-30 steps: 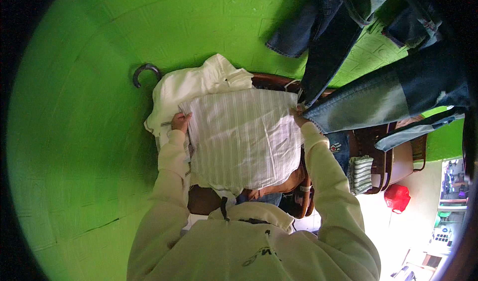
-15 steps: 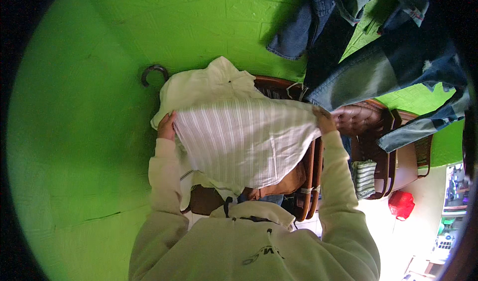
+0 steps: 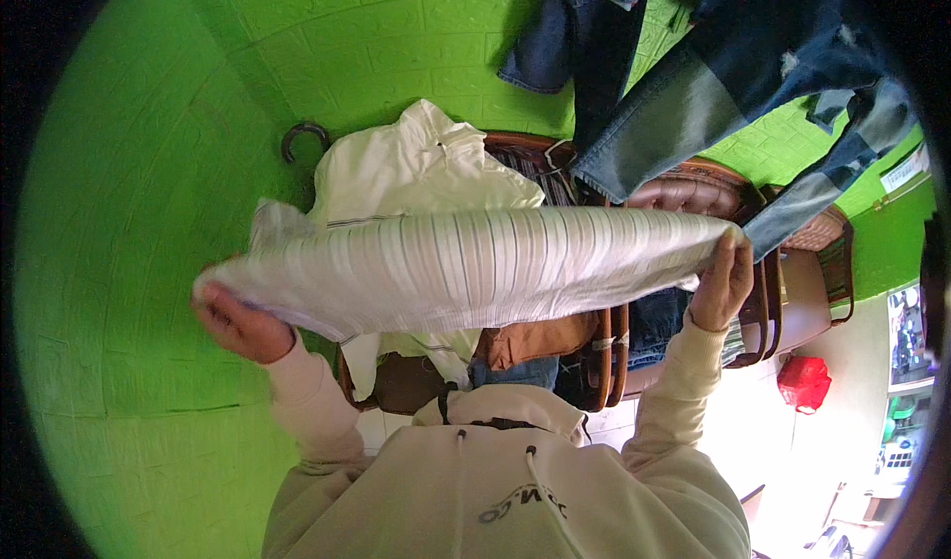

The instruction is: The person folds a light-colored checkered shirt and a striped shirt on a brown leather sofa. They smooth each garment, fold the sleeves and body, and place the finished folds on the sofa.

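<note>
I hold a white garment with thin dark stripes (image 3: pixel 466 267) stretched flat between both hands at chest height. My left hand (image 3: pixel 241 323) grips its left end from below. My right hand (image 3: pixel 721 280) grips its right end by the edge. Behind the striped garment a cream-white shirt (image 3: pixel 416 168) hangs against the green wall (image 3: pixel 168 212). My cream hoodie sleeves reach up from the lower edge.
A dark metal hook (image 3: pixel 300 138) is fixed to the wall left of the hanging shirt. Blue jeans (image 3: pixel 733 74) hang at the upper right. A brown wooden chair (image 3: pixel 594 346) with clothes stands behind the garment, and a red bag (image 3: pixel 804 381) lies at the lower right.
The striped garment was held upright in front of me; my hands have moved apart and lifted it, so it now lies stretched out flat and wide.
</note>
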`<state>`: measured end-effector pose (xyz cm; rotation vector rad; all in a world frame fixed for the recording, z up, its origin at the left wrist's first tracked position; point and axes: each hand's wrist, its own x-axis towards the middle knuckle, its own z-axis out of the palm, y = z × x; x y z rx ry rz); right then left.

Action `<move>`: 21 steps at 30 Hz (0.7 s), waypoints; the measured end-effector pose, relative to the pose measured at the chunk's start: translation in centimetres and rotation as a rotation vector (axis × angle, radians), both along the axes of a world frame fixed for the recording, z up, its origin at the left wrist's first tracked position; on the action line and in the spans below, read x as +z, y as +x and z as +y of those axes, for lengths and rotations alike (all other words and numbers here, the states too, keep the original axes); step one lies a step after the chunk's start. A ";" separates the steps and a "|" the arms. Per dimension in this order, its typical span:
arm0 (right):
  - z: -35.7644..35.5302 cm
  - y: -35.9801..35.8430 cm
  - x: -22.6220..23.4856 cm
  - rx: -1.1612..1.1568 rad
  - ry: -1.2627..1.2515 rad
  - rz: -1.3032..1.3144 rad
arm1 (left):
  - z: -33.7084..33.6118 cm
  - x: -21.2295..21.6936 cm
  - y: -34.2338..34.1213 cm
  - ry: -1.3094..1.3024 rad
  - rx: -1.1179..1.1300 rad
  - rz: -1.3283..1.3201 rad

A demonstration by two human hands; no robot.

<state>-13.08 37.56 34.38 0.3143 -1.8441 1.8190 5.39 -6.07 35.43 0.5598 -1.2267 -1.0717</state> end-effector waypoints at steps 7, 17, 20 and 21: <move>-1.0 0.0 0.2 -0.246 0.157 0.144 | -1.0 -1.5 -0.2 -0.204 0.259 -0.168; -2.9 -14.8 -0.6 -0.075 0.336 0.144 | -10.7 -1.2 -12.2 -0.168 -0.301 -0.362; -2.7 -14.4 2.7 -0.041 0.240 0.211 | -10.4 2.4 -11.5 -0.232 -0.249 -0.153; -2.8 -13.8 3.7 -0.045 0.207 0.220 | -10.1 3.3 -10.8 -0.286 -0.206 -0.079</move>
